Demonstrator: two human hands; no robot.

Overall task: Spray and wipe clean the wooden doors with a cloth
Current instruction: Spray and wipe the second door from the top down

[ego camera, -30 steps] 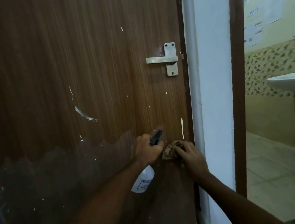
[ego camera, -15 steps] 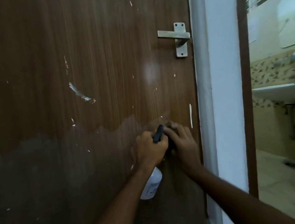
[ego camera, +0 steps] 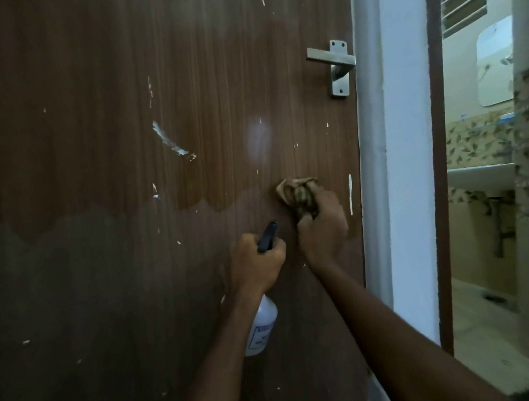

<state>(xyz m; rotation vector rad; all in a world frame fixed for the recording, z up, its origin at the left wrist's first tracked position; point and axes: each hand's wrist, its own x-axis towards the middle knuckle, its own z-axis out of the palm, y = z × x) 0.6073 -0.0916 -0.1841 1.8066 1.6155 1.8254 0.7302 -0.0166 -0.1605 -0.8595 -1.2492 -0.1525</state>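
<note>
Right hand [ego camera: 322, 230] grips a bunched patterned cloth [ego camera: 301, 196], fingers curled round it, and presses the wad flat against the wooden door [ego camera: 94, 150] close to its right edge, below the metal handle [ego camera: 335, 65]. Cloth sits right at the wavy boundary between the darker lower band of the door and the lighter brown above; the darker band looks wet or already worked, so the wad is probably placed there to carry the wiping upward. Left hand [ego camera: 258, 257] is wrapped round the neck of a spray bottle [ego camera: 262, 327], black nozzle [ego camera: 267, 236] pointing up and toward the door, white body hanging below the wrist. It is likely held near the cloth so the next patch can be sprayed without putting either item down. Pale flecks and a longer white streak [ego camera: 170, 141] remain on the upper door, left of centre. Judgement: wiping stage, upper half not yet done.
</note>
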